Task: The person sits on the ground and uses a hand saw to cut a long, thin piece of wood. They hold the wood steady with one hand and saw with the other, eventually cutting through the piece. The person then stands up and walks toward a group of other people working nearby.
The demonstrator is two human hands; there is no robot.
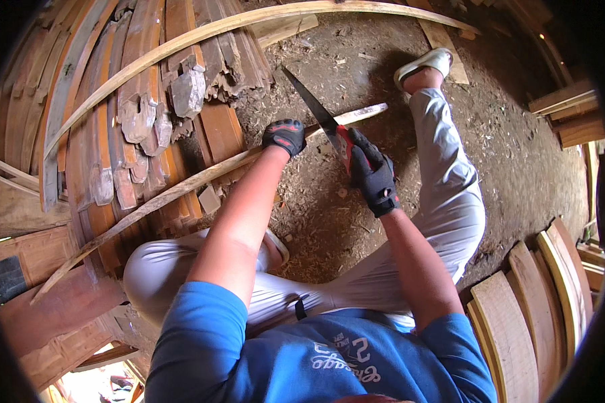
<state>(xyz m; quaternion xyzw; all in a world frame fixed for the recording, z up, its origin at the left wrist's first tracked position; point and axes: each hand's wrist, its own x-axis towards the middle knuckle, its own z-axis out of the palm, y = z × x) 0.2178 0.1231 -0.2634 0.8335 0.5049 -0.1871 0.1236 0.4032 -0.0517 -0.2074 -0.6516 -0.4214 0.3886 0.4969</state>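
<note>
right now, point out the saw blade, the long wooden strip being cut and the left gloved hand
saw blade point(310, 102), head view, middle of the dark blade
long wooden strip point(181, 189), head view, bare stretch left of the hand
left hand point(285, 136), head view, back of the black glove gripping the strip

At frame centre, the gloved left hand point(285, 136) gripped a long wooden strip point(181, 188). The gloved right hand point(373, 173) held a handsaw point(319, 113) across it. Stacked planks point(134, 101) filled the upper left.
</note>
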